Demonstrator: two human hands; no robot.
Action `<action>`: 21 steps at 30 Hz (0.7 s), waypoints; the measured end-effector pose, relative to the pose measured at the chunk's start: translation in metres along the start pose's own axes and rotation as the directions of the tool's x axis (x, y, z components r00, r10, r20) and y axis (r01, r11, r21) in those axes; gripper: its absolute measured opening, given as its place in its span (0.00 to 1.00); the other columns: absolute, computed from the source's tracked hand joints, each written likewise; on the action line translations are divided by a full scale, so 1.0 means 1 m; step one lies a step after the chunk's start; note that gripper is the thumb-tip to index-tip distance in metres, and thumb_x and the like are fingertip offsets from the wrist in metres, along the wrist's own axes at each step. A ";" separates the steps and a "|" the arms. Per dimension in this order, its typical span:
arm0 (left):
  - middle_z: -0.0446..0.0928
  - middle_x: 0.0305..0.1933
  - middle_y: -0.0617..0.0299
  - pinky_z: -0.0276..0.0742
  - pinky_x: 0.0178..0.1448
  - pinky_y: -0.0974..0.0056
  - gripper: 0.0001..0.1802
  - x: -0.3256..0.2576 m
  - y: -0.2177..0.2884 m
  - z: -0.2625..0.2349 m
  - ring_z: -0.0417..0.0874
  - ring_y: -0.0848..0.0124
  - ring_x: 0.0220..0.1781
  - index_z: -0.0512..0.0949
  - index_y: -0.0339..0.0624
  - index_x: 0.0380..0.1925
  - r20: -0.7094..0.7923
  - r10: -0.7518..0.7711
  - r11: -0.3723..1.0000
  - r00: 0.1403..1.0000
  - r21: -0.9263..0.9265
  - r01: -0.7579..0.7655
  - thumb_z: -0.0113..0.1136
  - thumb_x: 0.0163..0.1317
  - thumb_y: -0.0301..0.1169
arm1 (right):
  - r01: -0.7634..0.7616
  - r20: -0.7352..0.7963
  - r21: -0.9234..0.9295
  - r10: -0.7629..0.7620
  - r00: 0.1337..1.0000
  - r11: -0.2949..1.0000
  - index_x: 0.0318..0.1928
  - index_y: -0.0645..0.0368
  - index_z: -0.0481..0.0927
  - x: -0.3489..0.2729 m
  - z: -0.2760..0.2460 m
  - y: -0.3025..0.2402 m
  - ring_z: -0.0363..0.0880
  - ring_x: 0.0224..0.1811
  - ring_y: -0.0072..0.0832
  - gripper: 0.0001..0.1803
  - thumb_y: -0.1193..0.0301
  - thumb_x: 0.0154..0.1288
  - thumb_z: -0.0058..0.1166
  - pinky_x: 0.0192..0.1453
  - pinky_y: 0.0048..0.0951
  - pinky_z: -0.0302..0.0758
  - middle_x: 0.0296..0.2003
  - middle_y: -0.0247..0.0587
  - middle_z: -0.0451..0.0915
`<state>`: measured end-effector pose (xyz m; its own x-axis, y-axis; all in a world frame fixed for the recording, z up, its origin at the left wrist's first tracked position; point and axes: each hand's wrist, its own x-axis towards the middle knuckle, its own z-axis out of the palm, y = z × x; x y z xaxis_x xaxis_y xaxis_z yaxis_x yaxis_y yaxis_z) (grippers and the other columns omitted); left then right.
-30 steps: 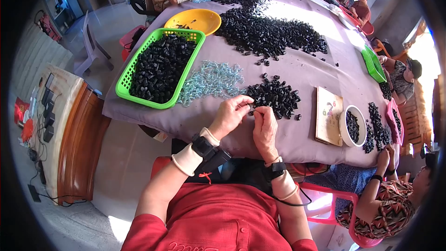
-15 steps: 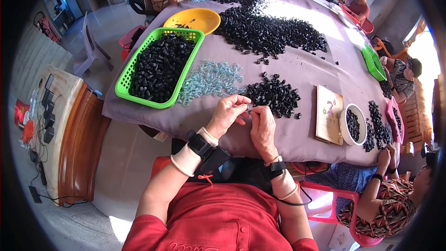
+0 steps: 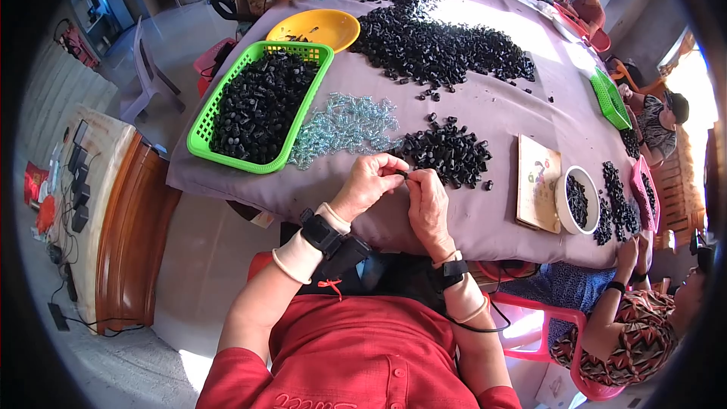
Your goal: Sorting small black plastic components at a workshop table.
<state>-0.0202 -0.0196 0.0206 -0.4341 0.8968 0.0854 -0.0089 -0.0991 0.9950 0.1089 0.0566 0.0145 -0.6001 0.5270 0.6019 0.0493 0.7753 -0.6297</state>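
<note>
My left hand (image 3: 369, 185) and my right hand (image 3: 429, 206) meet fingertip to fingertip just above the near edge of the cloth. Between the left thumb and forefinger sits a small black cap-like piece (image 3: 404, 174), partly covered by the fingers. The right fingers are pinched against it; anything they hold is too small or hidden to name. Right behind my hands lies a pile of small black cap-like pieces (image 3: 450, 153). To its left spreads a heap of small clear bluish spring-shaped pieces (image 3: 344, 129). A green basket (image 3: 198, 136) full of black pieces stands further left.
A yellow plate (image 3: 333, 29) sits beyond the basket, beside a large spread of black pieces (image 3: 447, 53). On the right lie a booklet (image 3: 536, 182) and a white bowl (image 3: 564, 212) with black pieces. A person (image 3: 628, 318) sits close on my right; others work around the table.
A black piece now shows between my left fingertips, and my left forefinger has straightened over it. Both hands stay close together in nearly the same place.
</note>
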 end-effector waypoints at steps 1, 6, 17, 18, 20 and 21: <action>0.78 0.30 0.66 0.73 0.33 0.76 0.10 -0.001 0.003 -0.001 0.76 0.81 0.26 0.78 0.37 0.37 -0.001 -0.079 0.988 0.997 -0.135 0.078 0.60 0.53 0.21 | 0.001 0.002 0.000 -0.001 1.000 1.000 0.35 0.61 0.69 0.000 0.000 0.000 0.74 0.31 0.41 0.06 0.81 0.57 0.49 0.34 0.35 0.71 0.29 0.45 0.72; 0.78 0.30 0.66 0.71 0.30 0.77 0.09 -0.004 0.003 -0.007 0.75 0.81 0.25 0.79 0.37 0.36 -0.014 -0.122 0.956 0.992 -0.270 0.113 0.62 0.55 0.25 | -0.038 0.004 0.097 0.038 0.999 0.995 0.34 0.62 0.70 0.000 0.003 0.002 0.74 0.30 0.41 0.05 0.82 0.56 0.50 0.34 0.33 0.71 0.29 0.46 0.73; 0.77 0.28 0.67 0.70 0.29 0.77 0.07 -0.010 -0.008 -0.027 0.75 0.81 0.26 0.78 0.40 0.37 0.054 -0.141 0.910 0.989 -0.385 0.151 0.56 0.61 0.29 | -0.304 0.075 0.250 0.294 0.953 0.920 0.34 0.62 0.73 0.010 0.019 -0.014 0.75 0.25 0.29 0.04 0.78 0.57 0.54 0.31 0.27 0.71 0.24 0.42 0.75; 0.77 0.29 0.67 0.71 0.30 0.77 0.07 -0.010 -0.008 -0.027 0.75 0.81 0.26 0.78 0.40 0.38 0.063 -0.159 0.884 0.985 -0.435 0.171 0.55 0.61 0.29 | -0.357 0.092 0.269 0.345 0.934 0.895 0.34 0.62 0.74 0.010 0.020 -0.014 0.75 0.25 0.28 0.04 0.79 0.57 0.53 0.31 0.26 0.71 0.24 0.42 0.76; 0.77 0.29 0.67 0.71 0.30 0.76 0.07 -0.011 -0.010 -0.027 0.74 0.81 0.26 0.77 0.41 0.38 0.066 -0.176 0.853 0.982 -0.487 0.185 0.55 0.62 0.29 | -0.320 0.077 0.269 0.310 0.947 0.909 0.34 0.62 0.74 0.011 0.023 -0.014 0.75 0.25 0.27 0.04 0.79 0.57 0.53 0.31 0.25 0.71 0.25 0.42 0.76; 0.76 0.29 0.67 0.71 0.31 0.76 0.07 -0.012 -0.011 -0.028 0.74 0.81 0.27 0.77 0.41 0.38 0.069 -0.179 0.845 0.981 -0.500 0.189 0.55 0.62 0.29 | -0.283 0.054 0.268 0.279 0.959 0.921 0.34 0.62 0.74 0.011 0.024 -0.013 0.75 0.26 0.26 0.04 0.79 0.58 0.53 0.31 0.24 0.71 0.25 0.41 0.76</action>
<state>-0.0399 -0.0408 0.0077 -0.3623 0.9277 -0.0904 -0.5403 -0.1300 0.8314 0.0827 0.0435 0.0176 -0.6050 0.7026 0.3745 0.0015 0.4713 -0.8820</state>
